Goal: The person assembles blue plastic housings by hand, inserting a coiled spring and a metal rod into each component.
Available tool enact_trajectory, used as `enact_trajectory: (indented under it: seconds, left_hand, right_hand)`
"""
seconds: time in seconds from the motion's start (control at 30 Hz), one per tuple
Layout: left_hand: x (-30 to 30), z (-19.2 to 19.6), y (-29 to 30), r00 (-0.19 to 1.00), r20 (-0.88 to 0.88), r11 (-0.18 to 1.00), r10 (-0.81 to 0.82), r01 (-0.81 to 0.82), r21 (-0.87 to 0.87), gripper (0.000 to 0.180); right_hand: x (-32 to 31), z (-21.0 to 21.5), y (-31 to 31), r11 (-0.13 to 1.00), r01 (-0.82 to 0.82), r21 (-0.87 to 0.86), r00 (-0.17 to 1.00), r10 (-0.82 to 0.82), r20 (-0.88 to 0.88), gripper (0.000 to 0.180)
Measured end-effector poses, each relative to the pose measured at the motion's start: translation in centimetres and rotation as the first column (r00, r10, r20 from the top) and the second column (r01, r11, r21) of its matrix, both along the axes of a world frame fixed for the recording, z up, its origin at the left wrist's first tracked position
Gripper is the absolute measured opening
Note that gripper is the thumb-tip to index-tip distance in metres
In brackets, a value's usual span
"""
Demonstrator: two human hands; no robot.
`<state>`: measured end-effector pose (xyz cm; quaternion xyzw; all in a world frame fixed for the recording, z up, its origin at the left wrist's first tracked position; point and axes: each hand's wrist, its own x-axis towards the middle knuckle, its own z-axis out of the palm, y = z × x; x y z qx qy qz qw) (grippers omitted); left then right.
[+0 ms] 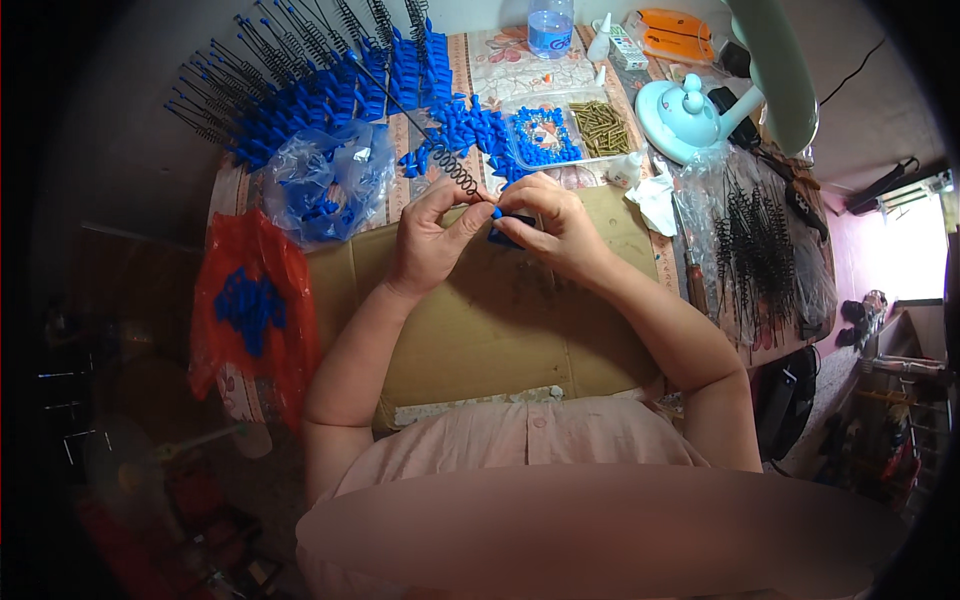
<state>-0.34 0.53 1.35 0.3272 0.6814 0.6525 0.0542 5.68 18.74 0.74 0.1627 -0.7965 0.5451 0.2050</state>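
Observation:
Above the cardboard, my left hand (430, 240) pinches the near end of a black spiral wire (455, 170). Its coil and long straight tip lean away toward the upper left. My right hand (560, 225) meets it fingertip to fingertip, closed on a dark blue plastic piece (500, 237) partly hidden by the fingers. A small bright blue tip (497, 213) shows where the two hands meet; whether it is joined to the wire I cannot tell. Just beyond my hands lies a loose pile of blue plastic pieces (470, 128).
A clear tray (622, 158) holds blue beads and brass-coloured parts. Rows of blue pieces with wires (300, 110) fill the far left. Nearby are a clear bag (330, 180), a red bag (255, 370), a mint lamp (685, 120), a screwdriver (696, 285) and black spirals (760, 250).

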Motion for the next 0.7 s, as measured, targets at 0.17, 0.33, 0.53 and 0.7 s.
enact_trajectory:
  seconds: [0.17, 0.33, 0.53, 0.7]
  left_hand:
    - [-0.1, 0.0, -0.2, 1.0, -0.012, 1.0, -0.016, 0.016, -0.001, 0.011]
    - [0.1, 0.0, -0.1, 0.999, 0.024, 1.0, -0.023, 0.022, 0.015, 0.011]
    - [0.0, -0.4, 0.0, 1.0, 0.017, 1.0, -0.018, 0.018, 0.021, 0.01]
    - [-0.2, -0.8, -0.1, 1.0, -0.008, 1.0, -0.005, 0.005, -0.008, 0.009]
  right_hand:
    - [0.2, 0.3, 0.3, 0.998, -0.018, 0.061, 1.0, 0.018, 0.004, 0.012]
    - [0.0, 0.1, 0.4, 0.998, -0.018, 0.066, 0.999, 0.021, -0.041, 0.012]
    - [-0.1, 0.0, 0.4, 0.999, 0.007, 0.05, 0.998, -0.004, -0.06, 0.012]
    - [-0.5, -0.8, 0.3, 0.997, 0.007, 0.083, 0.998, -0.002, -0.056, 0.012]
